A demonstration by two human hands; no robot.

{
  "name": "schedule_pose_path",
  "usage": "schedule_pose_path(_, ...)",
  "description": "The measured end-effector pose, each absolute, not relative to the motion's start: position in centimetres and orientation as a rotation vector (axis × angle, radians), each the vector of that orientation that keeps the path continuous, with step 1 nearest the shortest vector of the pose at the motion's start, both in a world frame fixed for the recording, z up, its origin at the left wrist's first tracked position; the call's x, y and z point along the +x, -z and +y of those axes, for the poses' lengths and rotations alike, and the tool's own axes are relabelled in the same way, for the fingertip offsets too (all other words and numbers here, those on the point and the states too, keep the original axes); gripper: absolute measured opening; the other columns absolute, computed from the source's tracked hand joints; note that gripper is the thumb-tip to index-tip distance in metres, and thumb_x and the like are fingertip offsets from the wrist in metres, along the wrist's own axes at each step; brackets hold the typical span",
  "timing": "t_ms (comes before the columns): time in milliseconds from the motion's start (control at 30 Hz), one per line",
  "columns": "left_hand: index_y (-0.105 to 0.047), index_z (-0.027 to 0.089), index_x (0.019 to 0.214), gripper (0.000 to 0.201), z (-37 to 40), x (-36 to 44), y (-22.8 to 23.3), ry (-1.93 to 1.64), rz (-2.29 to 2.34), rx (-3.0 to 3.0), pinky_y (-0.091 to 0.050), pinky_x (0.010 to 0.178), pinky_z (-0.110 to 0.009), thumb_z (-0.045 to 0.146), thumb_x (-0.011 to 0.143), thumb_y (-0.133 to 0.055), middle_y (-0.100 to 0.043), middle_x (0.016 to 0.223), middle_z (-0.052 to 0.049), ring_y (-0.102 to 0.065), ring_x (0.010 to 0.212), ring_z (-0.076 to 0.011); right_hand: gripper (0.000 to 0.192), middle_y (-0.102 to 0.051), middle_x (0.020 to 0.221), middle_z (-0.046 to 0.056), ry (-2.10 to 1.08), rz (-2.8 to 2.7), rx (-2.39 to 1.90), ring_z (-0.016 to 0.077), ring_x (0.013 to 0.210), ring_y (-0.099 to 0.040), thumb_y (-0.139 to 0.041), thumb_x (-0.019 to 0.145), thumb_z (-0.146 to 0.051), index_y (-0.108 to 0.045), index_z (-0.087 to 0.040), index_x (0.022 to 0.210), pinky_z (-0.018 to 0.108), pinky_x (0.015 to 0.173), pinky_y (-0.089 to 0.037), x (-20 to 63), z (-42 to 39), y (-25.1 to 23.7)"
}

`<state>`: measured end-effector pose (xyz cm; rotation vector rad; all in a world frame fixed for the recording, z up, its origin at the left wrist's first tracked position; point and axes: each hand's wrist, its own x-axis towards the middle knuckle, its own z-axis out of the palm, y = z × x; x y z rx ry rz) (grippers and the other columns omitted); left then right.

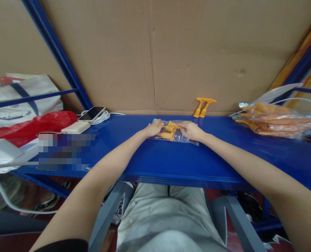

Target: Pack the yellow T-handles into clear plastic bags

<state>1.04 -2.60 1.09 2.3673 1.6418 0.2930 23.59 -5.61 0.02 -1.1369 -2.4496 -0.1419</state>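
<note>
A clear plastic bag (188, 141) lies flat on the blue table in front of me, with several yellow-orange plastic pieces (167, 135) in or on it; I cannot tell which. They look like short T-shaped tools with ridged shafts. My left hand (154, 128) grips the bag's left end, its fingertips beside the pieces. At the other side, my right hand (192, 131) has its fingers closed on the bag, close to the end of one yellow piece. Its fingertips are partly hidden. Two similar yellow T-shaped pieces (203, 107) lean upright against the cardboard behind.
A clear bag of orange pieces (273, 119) lies at the right. At the left are a phone (92, 113), a coiled white cable (101, 118), a white power bank (76, 127) and a red plastic bag (53, 122). Cardboard (152, 56) walls off the back.
</note>
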Motion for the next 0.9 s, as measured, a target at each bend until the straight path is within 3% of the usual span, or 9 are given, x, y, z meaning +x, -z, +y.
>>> schedule_pose_path(267, -0.029, 0.020, 0.149, 0.059, -2.8, 1.6, -0.6, -0.299, 1.473, 2.449, -0.018, 0.118, -0.046, 0.045, 0.097, -0.018, -0.023, 0.159, -0.010, -0.020, 0.147, -0.0242, 0.041, -0.068, 0.118, 0.018, 0.169, -2.478, -1.051, 0.0249, 0.108, -0.065, -0.042, 0.082, -0.007, -0.066, -0.008, 0.116, 0.040, 0.093, -0.050, 23.9, -5.5, 0.1)
schedule_pose_path(433, -0.029, 0.017, 0.148, 0.059, -2.7, 1.7, -0.5, -0.334, 1.471, 2.432, -0.018, 0.118, -0.043, 0.043, 0.097, -0.019, -0.024, 0.158, -0.012, -0.022, 0.147, -0.0237, 0.045, -0.067, 0.121, 0.015, 0.085, -2.426, -1.102, 0.0241, 0.111, -0.064, -0.044, 0.081, -0.005, -0.067, -0.012, 0.119, 0.038, 0.094, -0.050, 23.8, -5.8, -0.3)
schedule_pose_path(667, -0.033, 0.020, 0.145, 0.058, -1.6, 1.2, 0.3, -0.408, 1.465, 2.465, -0.028, 0.115, -0.043, 0.047, 0.095, -0.021, -0.036, 0.154, -0.012, -0.033, 0.142, -0.0247, 0.038, -0.071, 0.113, 0.012, -0.035, -2.401, -1.107, 0.0224, 0.099, -0.067, -0.054, 0.079, -0.011, -0.070, -0.014, 0.113, 0.032, 0.083, -0.051, 23.5, -6.0, -0.9)
schedule_pose_path(900, -0.036, 0.020, 0.144, 0.058, -0.9, 1.0, 0.9, -0.465, 1.447, 2.475, -0.031, 0.113, -0.041, 0.048, 0.094, -0.025, -0.041, 0.151, -0.012, -0.036, 0.141, -0.0252, 0.031, -0.071, 0.104, 0.012, 0.094, -2.301, -1.281, 0.0220, 0.091, -0.064, -0.048, 0.084, -0.012, -0.066, -0.012, 0.109, 0.032, 0.081, -0.047, 22.8, -6.2, -0.4)
